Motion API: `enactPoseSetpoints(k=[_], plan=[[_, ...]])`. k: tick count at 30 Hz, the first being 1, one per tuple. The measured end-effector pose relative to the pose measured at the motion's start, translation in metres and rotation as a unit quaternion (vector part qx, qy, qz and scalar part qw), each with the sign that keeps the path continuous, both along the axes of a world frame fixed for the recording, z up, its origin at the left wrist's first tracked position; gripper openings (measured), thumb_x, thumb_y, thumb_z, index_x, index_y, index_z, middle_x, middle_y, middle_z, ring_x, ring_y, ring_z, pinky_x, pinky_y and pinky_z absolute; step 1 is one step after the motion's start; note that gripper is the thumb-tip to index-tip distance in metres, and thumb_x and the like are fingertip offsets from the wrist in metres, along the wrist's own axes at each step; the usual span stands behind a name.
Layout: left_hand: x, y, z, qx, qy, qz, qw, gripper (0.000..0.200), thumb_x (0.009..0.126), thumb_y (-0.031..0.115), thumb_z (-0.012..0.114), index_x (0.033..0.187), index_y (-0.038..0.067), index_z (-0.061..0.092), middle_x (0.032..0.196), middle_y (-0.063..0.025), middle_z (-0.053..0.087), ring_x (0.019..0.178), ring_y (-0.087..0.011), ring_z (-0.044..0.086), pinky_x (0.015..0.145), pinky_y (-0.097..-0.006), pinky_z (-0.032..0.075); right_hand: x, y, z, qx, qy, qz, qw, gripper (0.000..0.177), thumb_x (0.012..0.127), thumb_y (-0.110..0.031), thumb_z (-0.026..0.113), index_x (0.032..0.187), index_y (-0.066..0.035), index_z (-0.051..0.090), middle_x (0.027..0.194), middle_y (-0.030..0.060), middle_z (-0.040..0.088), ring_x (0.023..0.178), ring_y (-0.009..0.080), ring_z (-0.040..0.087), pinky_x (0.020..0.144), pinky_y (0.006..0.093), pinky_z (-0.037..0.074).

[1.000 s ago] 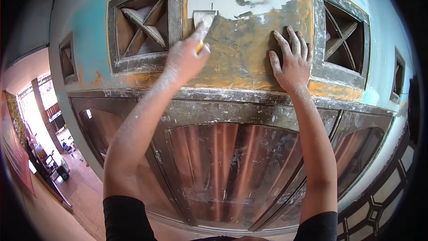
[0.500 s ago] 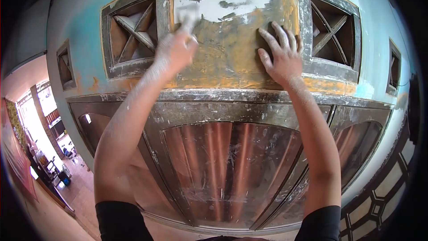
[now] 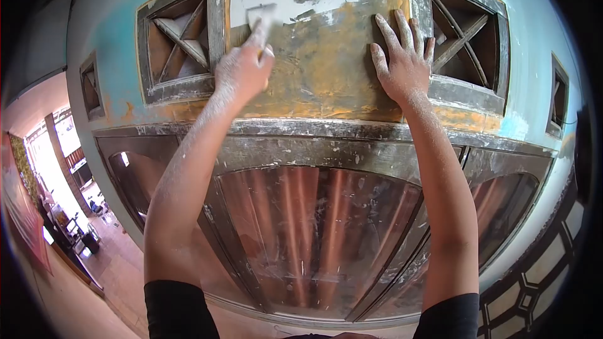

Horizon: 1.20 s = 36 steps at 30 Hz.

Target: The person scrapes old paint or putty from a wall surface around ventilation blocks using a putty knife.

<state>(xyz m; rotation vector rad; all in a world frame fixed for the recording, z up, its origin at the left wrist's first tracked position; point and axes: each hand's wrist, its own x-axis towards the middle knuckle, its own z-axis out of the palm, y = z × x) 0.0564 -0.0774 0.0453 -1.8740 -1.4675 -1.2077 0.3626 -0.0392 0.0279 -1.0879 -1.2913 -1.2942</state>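
My left hand [image 3: 242, 75], dusted white, is closed around a putty knife. The putty knife's blade [image 3: 264, 12] is blurred and lies against the wall near the border between white filler [image 3: 276, 0] and the scraped brown and orange patch [image 3: 314, 63]. Most of its handle is hidden by my fingers. My right hand [image 3: 405, 59], also dusty, rests on the wall with its fingers spread, beside the right vent frame [image 3: 418, 0]. Nothing is held in it.
A wooden vent frame [image 3: 217, 19] with crossed slats stands left of the patch. Below runs a worn wooden ledge [image 3: 314, 129] above glazed panels [image 3: 326, 232] with reddish curtains behind. At far left a bright doorway [image 3: 53, 169] opens beside cluttered items.
The view has shifted slightly. My right hand has slid a little upward on the wall, closer to the right vent frame. The putty knife has stayed near the same area, its blade still blurred.
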Motion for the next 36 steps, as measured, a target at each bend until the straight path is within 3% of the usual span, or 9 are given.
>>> enactPoseSetpoints(k=[7,11,13,15,17,19,20,23,36], plan=[[0.018,-0.003,-0.022,-0.001,0.098,0.047,0.994,0.069,0.101,0.031,0.046,0.163,0.017,0.021,0.081,-0.0228,0.071,0.078,-0.0366,0.072,0.080,-0.0523,0.057,0.001,-0.001,-0.002,-0.007,0.005,0.005,1.000,0.057,0.102,-0.046,0.050,0.157,-0.037,0.038,0.167,0.0029,0.030,0.155,0.0316,0.022,0.124,0.0626,0.014],[0.001,0.007,0.023,0.052,0.073,0.068,0.994,0.068,0.102,0.034,0.042,0.163,0.016,0.021,0.088,-0.0191,0.073,0.081,-0.0337,0.073,0.080,-0.0503,0.058,0.001,0.001,-0.003,-0.010,0.006,0.018,1.000,0.056,0.102,-0.050,0.047,0.157,-0.038,0.038,0.168,0.0022,0.028,0.156,0.0312,0.021,0.125,0.0628,0.011],[0.014,0.001,0.011,-0.044,0.002,0.028,0.999,0.068,0.102,0.034,0.042,0.163,0.014,0.021,0.087,-0.0169,0.073,0.081,-0.0337,0.073,0.081,-0.0507,0.057,0.000,0.000,-0.004,-0.010,0.007,0.021,1.000,0.056,0.102,-0.050,0.047,0.157,-0.038,0.038,0.168,0.0021,0.028,0.156,0.0310,0.021,0.125,0.0629,0.010],[0.022,0.000,-0.013,0.044,0.142,0.105,0.983,0.066,0.104,0.033,0.041,0.164,0.014,0.021,0.078,-0.0117,0.071,0.072,-0.0260,0.070,0.070,-0.0445,0.058,0.001,0.000,-0.003,-0.012,0.008,0.011,1.000,0.056,0.102,-0.050,0.047,0.156,-0.038,0.038,0.168,0.0023,0.028,0.156,0.0309,0.021,0.125,0.0627,0.010],[0.009,0.000,0.003,-0.033,0.096,0.095,0.990,0.064,0.102,0.032,0.042,0.163,0.019,0.027,0.073,-0.0157,0.067,0.072,-0.0295,0.070,0.080,-0.0470,0.056,0.001,-0.001,-0.004,-0.007,0.007,0.010,1.000,0.057,0.102,-0.047,0.049,0.157,-0.037,0.039,0.167,0.0029,0.029,0.156,0.0312,0.022,0.125,0.0623,0.012],[0.002,-0.008,0.012,0.072,0.099,0.040,0.992,0.066,0.102,0.029,0.041,0.164,0.020,0.021,0.074,-0.0174,0.068,0.073,-0.0332,0.070,0.080,-0.0494,0.056,0.000,-0.001,-0.003,-0.002,0.005,0.010,1.000,0.057,0.102,-0.044,0.052,0.157,-0.036,0.039,0.167,0.0036,0.030,0.155,0.0316,0.023,0.124,0.0619,0.013],[0.006,-0.010,0.010,-0.030,0.032,0.021,0.999,0.066,0.101,0.030,0.042,0.164,0.020,0.022,0.079,-0.0212,0.069,0.078,-0.0388,0.070,0.083,-0.0532,0.054,0.000,0.000,-0.004,-0.006,0.008,0.003,1.000,0.057,0.102,-0.047,0.049,0.157,-0.037,0.038,0.167,0.0032,0.029,0.156,0.0312,0.022,0.125,0.0616,0.012],[0.012,0.005,-0.019,0.050,0.103,0.047,0.992,0.065,0.100,0.032,0.043,0.162,0.021,0.027,0.082,-0.0221,0.070,0.081,-0.0410,0.070,0.085,-0.0549,0.053,0.000,0.001,-0.002,-0.009,0.009,-0.006,1.000,0.057,0.102,-0.048,0.048,0.157,-0.038,0.038,0.167,0.0030,0.028,0.156,0.0309,0.022,0.125,0.0612,0.011],[-0.033,-0.003,0.011,0.023,0.046,0.057,0.997,0.071,0.099,0.031,0.045,0.164,0.020,0.019,0.081,-0.0215,0.071,0.079,-0.0377,0.072,0.083,-0.0509,0.056,-0.003,-0.006,-0.003,-0.019,0.012,-0.008,1.000,0.057,0.101,-0.043,0.052,0.156,-0.036,0.040,0.167,0.0041,0.029,0.156,0.0317,0.021,0.125,0.0614,0.012]])
